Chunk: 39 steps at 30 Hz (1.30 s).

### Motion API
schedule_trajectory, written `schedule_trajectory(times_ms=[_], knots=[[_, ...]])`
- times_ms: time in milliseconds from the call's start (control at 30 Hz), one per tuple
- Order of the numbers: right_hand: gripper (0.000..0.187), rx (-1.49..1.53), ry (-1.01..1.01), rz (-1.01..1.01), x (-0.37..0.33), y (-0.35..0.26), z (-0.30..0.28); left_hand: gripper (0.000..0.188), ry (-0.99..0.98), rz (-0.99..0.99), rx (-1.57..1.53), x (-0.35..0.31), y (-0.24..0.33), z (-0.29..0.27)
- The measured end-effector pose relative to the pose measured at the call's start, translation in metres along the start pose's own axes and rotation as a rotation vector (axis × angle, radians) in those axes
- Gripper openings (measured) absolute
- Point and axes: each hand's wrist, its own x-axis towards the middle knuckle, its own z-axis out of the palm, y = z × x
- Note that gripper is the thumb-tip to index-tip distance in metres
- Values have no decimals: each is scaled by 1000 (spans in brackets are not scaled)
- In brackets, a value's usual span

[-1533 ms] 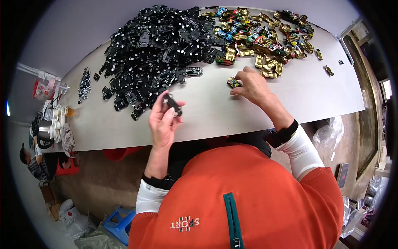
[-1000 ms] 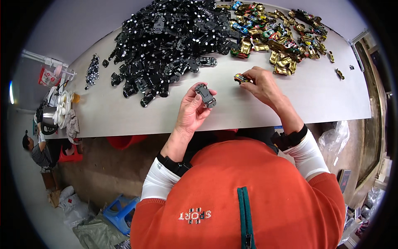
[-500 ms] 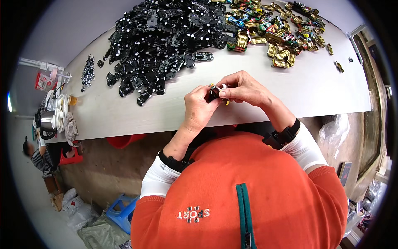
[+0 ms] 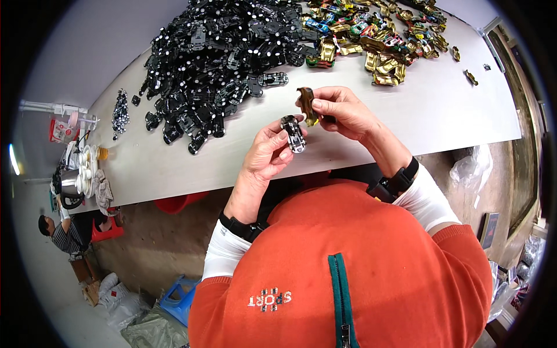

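Observation:
Between thumb and fingers of my left hand (image 4: 267,152) is a black and silver toy car chassis (image 4: 293,134), held over the table's near edge. My right hand (image 4: 345,111) pinches a gold toy car body shell (image 4: 307,106) just above and beside the chassis, the two parts apart. Beyond my left hand spreads a large heap of black toy car chassis (image 4: 214,58) with small white dots. Farther right lies a pile of gold and coloured car bodies (image 4: 380,43).
The pale table (image 4: 371,122) runs across in front of me. A small cluster of tiny parts (image 4: 120,114) lies at its left. A metal kettle (image 4: 71,182) and stacked white cups (image 4: 87,168) stand at the left end. A person in a striped shirt (image 4: 68,236) sits beyond.
My hands have separated: the chassis now shows in the left hand and the gold shell in the right. The right hand has risen slightly. The whole view has shifted a little.

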Motion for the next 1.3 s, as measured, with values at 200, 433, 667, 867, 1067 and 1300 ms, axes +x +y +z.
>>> schedule_trajectory(times_ms=[200,433,667,867,1067,1300], knots=[[24,-268,185,-184,-9,-2,10,42,-2,177,-3,3,0,-9],[27,-463,202,-266,-17,3,22,30,149,320,99,5,0,-4],[29,-527,208,-209,-17,4,32,35,156,386,211,3,1,4],[28,-615,231,-178,-18,3,34,36,176,413,297,2,-1,8],[29,-873,199,-488,-15,6,37,39,220,483,547,4,-1,24],[37,-1069,128,-741,-15,4,40,36,190,550,510,4,-5,23]])
